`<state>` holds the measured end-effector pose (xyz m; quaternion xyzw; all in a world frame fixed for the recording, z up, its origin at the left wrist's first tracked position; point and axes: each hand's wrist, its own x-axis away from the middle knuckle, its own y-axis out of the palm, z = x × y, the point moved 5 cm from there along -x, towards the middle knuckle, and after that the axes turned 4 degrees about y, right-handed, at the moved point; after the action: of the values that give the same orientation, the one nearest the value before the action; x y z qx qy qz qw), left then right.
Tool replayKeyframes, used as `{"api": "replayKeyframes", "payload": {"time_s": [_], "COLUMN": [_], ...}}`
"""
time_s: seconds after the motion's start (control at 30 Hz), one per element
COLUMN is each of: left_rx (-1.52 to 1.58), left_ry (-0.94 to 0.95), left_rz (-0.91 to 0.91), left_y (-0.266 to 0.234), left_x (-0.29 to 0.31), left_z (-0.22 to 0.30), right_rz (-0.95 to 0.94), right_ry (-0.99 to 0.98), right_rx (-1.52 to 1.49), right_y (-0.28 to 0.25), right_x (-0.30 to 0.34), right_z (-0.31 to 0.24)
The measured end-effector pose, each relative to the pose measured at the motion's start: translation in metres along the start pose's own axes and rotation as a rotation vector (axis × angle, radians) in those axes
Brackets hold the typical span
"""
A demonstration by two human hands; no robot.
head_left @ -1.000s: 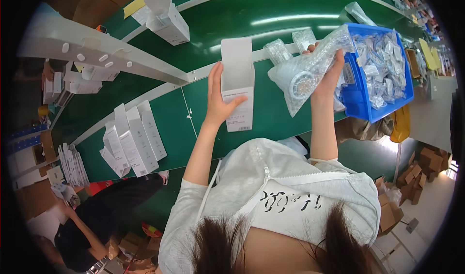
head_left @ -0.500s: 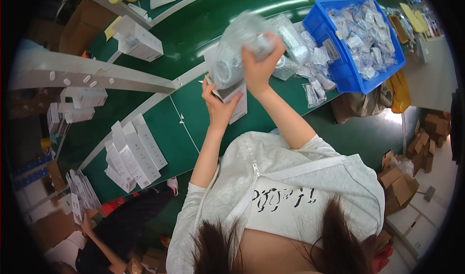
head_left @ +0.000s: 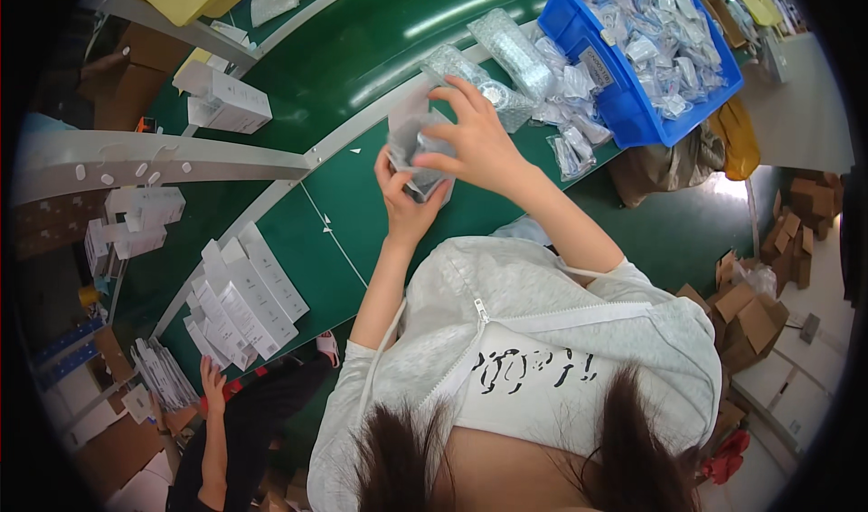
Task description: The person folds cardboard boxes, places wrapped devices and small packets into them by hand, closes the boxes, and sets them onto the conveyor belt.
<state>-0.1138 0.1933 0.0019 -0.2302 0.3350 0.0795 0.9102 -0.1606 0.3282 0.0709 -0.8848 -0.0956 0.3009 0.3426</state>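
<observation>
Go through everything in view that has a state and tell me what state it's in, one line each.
Left hand: gripping the small box from below.
Right hand: pressing a clear bag down into the box.
Small box: open at the top, held above the green table.
Blue bin: open, heaped with clear bagged parts.
White cartons: lying flat in a row, closed.

The one head camera looks steeply down from above the person, close to both hands at the picture's middle, with the green table stretching beyond them.
</observation>
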Motion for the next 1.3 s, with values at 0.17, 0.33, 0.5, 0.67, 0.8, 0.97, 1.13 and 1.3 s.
{"api": "replayKeyframes", "payload": {"time_s": [0.17,0.33,0.5,0.67,0.8,0.97,1.13,1.3], "left_rx": [-0.048,-0.105,-0.137,-0.306,-0.306,-0.229,-0.048,-0.681], "left_ry": [0.091,0.048,-0.103,-0.175,-0.42,-0.667,-0.64,-0.397], "left_rz": [0.181,0.138,-0.009,-0.121,-0.162,-0.208,-0.092,0.186], "left_y": [-0.024,-0.025,-0.03,-0.038,-0.046,-0.05,-0.062,-0.157], "left_x": [0.003,0.012,0.001,-0.021,-0.043,-0.05,-0.042,-0.027], "left_z": [-0.011,-0.027,-0.015,0.007,0.009,-0.001,-0.01,-0.002], "right_rz": [0.488,-0.14,-0.067,0.108,-0.058,-0.429,-0.211,-0.173], "right_ry": [0.571,1.089,1.076,0.549,0.425,-0.482,-0.699,-0.612], "right_rx": [0.109,0.902,0.728,0.216,-0.205,0.352,0.296,0.426], "right_y": [-0.053,-0.054,-0.065,-0.075,-0.052,0.005,0.04,0.063], "right_x": [0.072,0.163,0.143,0.057,0.004,-0.025,-0.019,0.004], "right_z": [0.088,0.186,0.16,0.078,0.015,-0.035,-0.049,-0.041]}}
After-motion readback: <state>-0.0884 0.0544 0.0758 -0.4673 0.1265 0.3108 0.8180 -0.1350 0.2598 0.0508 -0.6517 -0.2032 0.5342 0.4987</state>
